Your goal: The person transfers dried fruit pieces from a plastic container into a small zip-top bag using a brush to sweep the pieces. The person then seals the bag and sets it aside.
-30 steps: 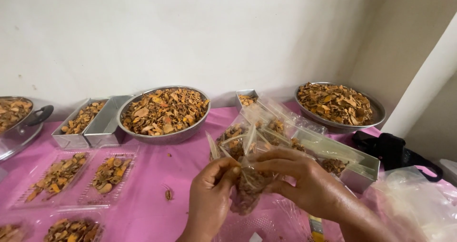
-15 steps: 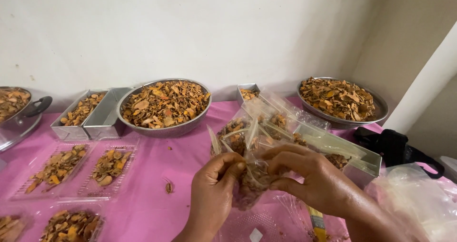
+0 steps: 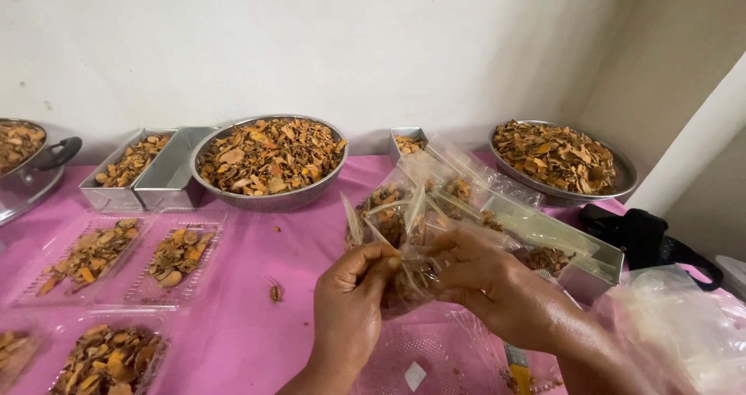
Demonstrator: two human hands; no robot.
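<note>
Both my hands hold one small clear plastic bag (image 3: 410, 277) filled with dried orange-brown slices, low in the middle of the head view. My left hand (image 3: 353, 302) pinches the bag's left side with thumb and fingers. My right hand (image 3: 497, 286) grips its right side and top. Behind the bag stands a bunch of similar filled clear bags (image 3: 404, 208), leaning in a long metal tray (image 3: 602, 274).
On the pink tablecloth: a large metal bowl (image 3: 268, 197) of dried slices, a round metal plate (image 3: 618, 181) of the same at right, rectangular tins (image 3: 148, 181) at left, a pot (image 3: 31, 181) far left, clear trays (image 3: 175, 255) of slices, a black bag (image 3: 645, 236).
The view has tipped slightly down and left. My hands have shifted their fingers a little on the small bag, which stays in the same spot.
</note>
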